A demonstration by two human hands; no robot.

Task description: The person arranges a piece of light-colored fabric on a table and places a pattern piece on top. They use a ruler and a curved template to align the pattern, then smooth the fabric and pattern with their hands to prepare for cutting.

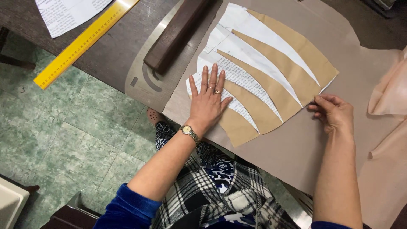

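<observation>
Green mottled floor tiles [76, 144] show below the edge of a dark worktable [110, 51]; we note the work lies at its near edge.

The thing in hand: a fan-shaped paper pattern [263, 80], slashed into curved tan strips spread apart, with white printed paper showing in the gaps between them. It lies flat on a large brown paper sheet [288, 148] that overhangs the table toward our lap.

Left hand [207, 101]: fingers spread wide, palm pressed flat on the narrow end of the pattern, where the strips converge. Ring and wristwatch visible. Right hand [335, 112]: fingers drawn together, pinching the outer edge of the pattern at its right corner; we cannot tell whether it grips one layer or both.

Step, as we judge it: positioning or smoothing the spread pattern on the sheet, one hand anchoring while the other adjusts the far edge. Any next move would seem to call for keeping the left palm steady so the strips do not shift out of their spacing.

Outward: a dark wooden block [178, 34] rests on a grey curved template [148, 76] just left of the pattern. A yellow ruler [85, 42] lies diagonally further left, near a printed white sheet [68, 12]. Pale peach fabric [390, 93] sits at the right edge.
</observation>
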